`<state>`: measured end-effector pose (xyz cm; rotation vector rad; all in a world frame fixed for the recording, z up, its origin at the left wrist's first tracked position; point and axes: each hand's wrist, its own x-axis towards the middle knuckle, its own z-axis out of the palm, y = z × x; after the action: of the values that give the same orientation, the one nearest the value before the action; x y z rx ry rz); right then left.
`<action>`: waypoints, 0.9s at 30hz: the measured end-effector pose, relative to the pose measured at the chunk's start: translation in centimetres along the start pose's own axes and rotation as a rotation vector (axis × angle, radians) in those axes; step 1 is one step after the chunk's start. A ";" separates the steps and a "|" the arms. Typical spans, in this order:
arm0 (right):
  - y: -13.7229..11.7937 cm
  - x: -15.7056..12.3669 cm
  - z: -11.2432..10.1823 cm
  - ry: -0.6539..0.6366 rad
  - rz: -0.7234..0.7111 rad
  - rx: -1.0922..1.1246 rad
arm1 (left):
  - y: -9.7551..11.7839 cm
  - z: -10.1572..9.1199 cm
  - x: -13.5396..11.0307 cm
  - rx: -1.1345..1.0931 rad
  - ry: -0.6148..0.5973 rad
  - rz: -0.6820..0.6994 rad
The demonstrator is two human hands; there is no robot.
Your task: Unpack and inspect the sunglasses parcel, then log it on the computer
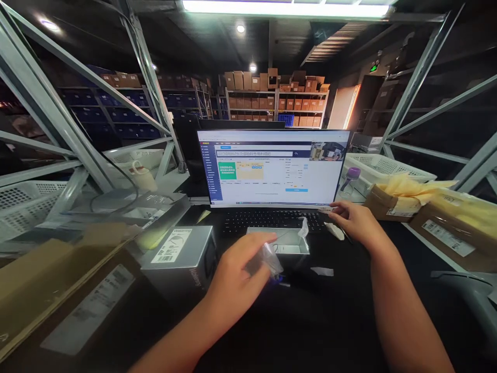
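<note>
The left hand point(240, 264) grasps a clear plastic bag point(272, 260) between thumb and fingers, just in front of a small open box point(293, 247) on the dark surface point(310, 321). The hand and bag hide part of that box, and the bag's contents are too blurred to make out. The right hand point(359, 223) is near the monitor point(267, 181)'s lower right corner; its fingers are bent, but whether they grip anything I cannot tell. It covers the end of the keyboard point(248, 220).

On the screen, "PN" is legible among Chinese characters; smaller lines are not. A grey box point(207, 254) at left bears a barcode label point(171, 246) whose heading begins with "W". The carton point(23, 274) beside it is cut off, its label smeared.
</note>
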<state>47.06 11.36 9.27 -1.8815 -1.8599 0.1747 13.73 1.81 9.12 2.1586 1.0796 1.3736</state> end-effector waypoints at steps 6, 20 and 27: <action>5.6 3.7 5.7 -0.269 0.339 -0.230 | 0.3 -0.3 0.1 -0.017 -0.004 -0.010; 8.8 4.4 5.8 0.035 0.410 -0.069 | 0.2 -0.6 0.4 -0.058 0.028 -0.058; 4.8 3.7 2.4 0.229 0.314 0.291 | 0.2 -0.7 0.2 -0.015 0.034 -0.047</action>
<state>50.63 15.70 6.07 -1.8862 -1.3063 0.3034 13.22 1.81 9.72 2.0932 1.1213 1.3983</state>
